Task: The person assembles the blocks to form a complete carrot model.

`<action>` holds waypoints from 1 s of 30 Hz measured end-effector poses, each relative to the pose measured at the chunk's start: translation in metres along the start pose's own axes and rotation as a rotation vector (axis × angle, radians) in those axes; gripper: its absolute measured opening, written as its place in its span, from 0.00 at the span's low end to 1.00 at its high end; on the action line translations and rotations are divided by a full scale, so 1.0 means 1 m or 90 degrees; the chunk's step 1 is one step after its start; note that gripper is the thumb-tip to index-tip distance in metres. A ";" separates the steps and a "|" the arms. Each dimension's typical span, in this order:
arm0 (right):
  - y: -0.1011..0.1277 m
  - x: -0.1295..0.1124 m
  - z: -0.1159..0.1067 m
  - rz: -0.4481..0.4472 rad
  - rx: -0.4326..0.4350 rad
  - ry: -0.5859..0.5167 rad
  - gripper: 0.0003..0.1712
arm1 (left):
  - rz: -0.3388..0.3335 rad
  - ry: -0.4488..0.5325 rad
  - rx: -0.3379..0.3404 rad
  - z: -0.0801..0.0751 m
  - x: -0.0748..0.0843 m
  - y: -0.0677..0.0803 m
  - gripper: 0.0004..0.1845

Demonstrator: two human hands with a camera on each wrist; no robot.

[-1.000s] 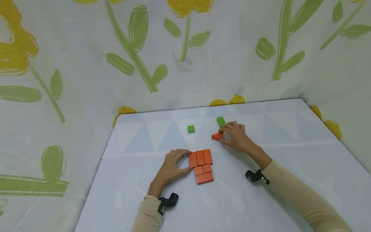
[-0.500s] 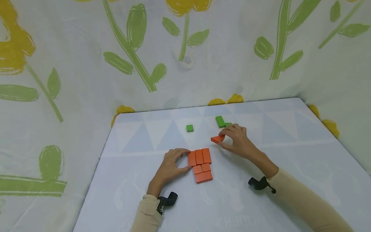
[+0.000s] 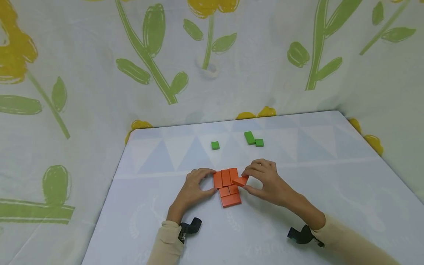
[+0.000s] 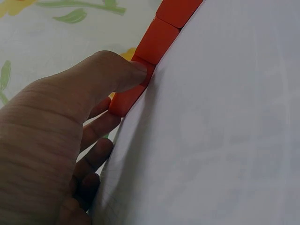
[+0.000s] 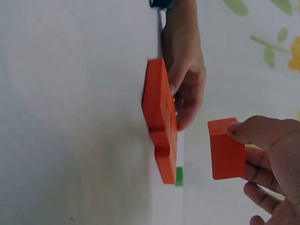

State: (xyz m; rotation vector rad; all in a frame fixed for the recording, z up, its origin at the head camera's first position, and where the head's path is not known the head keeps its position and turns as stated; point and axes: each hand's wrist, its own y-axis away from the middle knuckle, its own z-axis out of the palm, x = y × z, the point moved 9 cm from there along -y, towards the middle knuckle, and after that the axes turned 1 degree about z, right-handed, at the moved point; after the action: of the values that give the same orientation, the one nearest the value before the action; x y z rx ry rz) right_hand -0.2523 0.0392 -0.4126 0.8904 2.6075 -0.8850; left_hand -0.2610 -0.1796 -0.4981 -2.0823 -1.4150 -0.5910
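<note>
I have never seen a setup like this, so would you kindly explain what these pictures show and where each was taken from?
There is no robot here: a person works with two bare hands. The wide picture comes from a camera worn on the head; the two closer ones come from the wrist cameras, one on each arm. On the pale table lie six orange blocks set close together, with three green blocks farther back. The left hand holds the group's left edge, thumb and a fingertip at the leftmost block. The right hand pinches one more orange block, which the right-wrist picture shows close up.
</note>
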 end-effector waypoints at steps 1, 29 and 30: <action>0.001 -0.004 0.001 -0.008 0.000 -0.004 0.18 | 0.000 0.001 0.001 0.000 0.000 0.000 0.29; 0.035 -0.051 0.045 -0.108 -0.017 -0.011 0.20 | 0.013 0.003 0.014 -0.001 0.001 -0.001 0.29; 0.035 -0.051 0.045 -0.109 -0.014 -0.007 0.20 | 0.013 0.002 0.014 -0.001 0.000 -0.001 0.29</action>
State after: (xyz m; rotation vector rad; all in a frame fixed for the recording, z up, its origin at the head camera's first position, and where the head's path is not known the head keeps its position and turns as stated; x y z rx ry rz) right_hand -0.1894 0.0093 -0.4439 0.6622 2.7092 -0.8977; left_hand -0.2622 -0.1797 -0.4967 -2.0755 -1.3912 -0.5675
